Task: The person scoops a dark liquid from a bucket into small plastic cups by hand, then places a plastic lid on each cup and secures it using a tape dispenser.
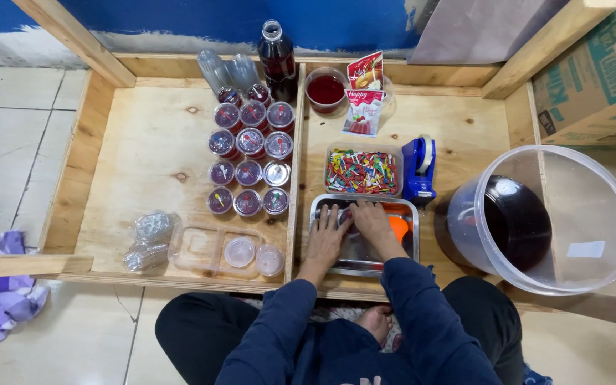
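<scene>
Resting in the metal tray [408,214] at lower centre of the frame, both hands work close together. The left hand [327,235] lies flat, fingers spread and extended, palm down on the tray floor, gripping nothing. The right hand [373,222] is curled over a small cup [346,216] between the two hands; whether it actually grips the cup cannot be told, since the fingers cover it. An orange object [398,228] lies in the tray just right of the right hand.

Directly above the tray sits a clear box of coloured picks [363,171], with a blue tape dispenser [419,168] beside it on the right. Left of the wooden divider, lidded cups of dark red liquid [249,155] stand in rows. A large clear bucket [593,249] holding dark liquid occupies the right of the frame. A dark bottle [277,60] stands at upper centre.
</scene>
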